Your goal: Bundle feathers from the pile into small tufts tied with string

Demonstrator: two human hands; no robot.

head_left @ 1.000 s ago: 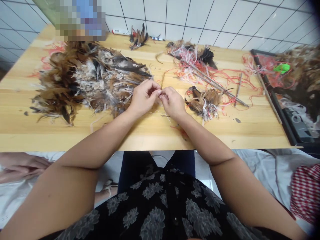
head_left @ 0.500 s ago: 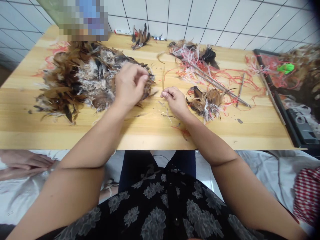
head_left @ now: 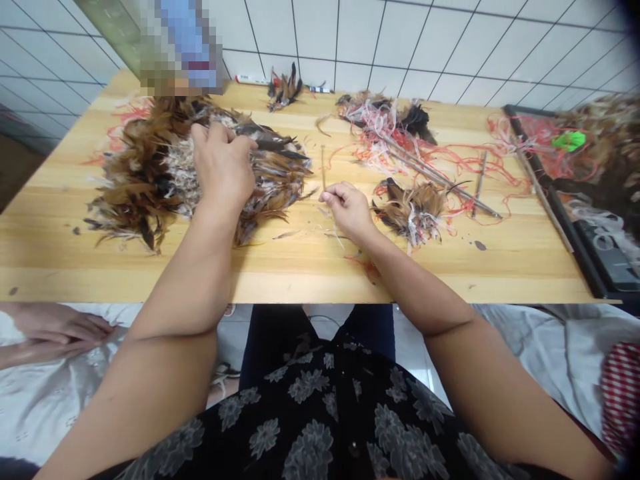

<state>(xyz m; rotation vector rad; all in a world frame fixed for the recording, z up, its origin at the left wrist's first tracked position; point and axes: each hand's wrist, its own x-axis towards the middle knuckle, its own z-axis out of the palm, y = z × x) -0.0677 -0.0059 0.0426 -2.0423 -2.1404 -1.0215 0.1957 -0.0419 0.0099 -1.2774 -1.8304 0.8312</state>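
Observation:
My left hand rests on a large heap of brown, black and fluffy grey feathers. Its fingers are apart and bent down among the plumes; their tips are partly hidden. In front of me, just right of the heap, my right hand is closed in a pinch on a slim brown feather that points up and away. Beside that hand lies a small bundle of brown feathers with white strips tied at its base.
Red and white plastic strings tangle with feathers and thin sticks at the back. A dark tray stands at the right. A marker lies by the tiled wall. Another person's hands rest at lower left.
My left hand has moved left, from the heap's right part onto its middle, and its fingers have spread. My right hand stays nearly in place, still pinching the feather.

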